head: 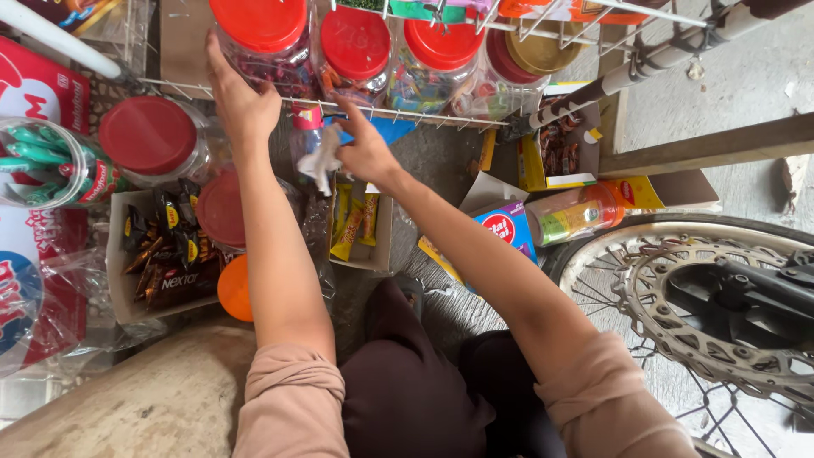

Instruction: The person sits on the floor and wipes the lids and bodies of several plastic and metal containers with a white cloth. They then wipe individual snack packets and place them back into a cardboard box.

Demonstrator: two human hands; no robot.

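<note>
The left hand (240,100) lay flat against the side of a clear candy jar (270,53) with a red lid, its fingers (215,53) spread open on the plastic and not wrapped round it. That jar stood at the left end of a white wire shelf (398,114), first in a row of four red-lidded jars packed touching one another; a fifth lid, gold-coloured (543,49), showed at the right end of the row. The right hand (366,151) was just below the shelf's front wire, fingers closed on a crumpled white cloth (322,163) that hung down from the grip beside a small pink-capped bottle (307,127).

Below the shelf stood two more red-lidded jars (148,136), one above the other to the left of the left forearm, with an orange lid (235,288) beneath them. A jar of green pens (38,161) lay at the far left. Two open cardboard boxes held wrapped sweets: one with dark wrappers (161,254), one with yellow wrappers (356,222). One orange-capped jar (577,212) lay on its side to the right, near a motorcycle wheel (704,314).
</note>
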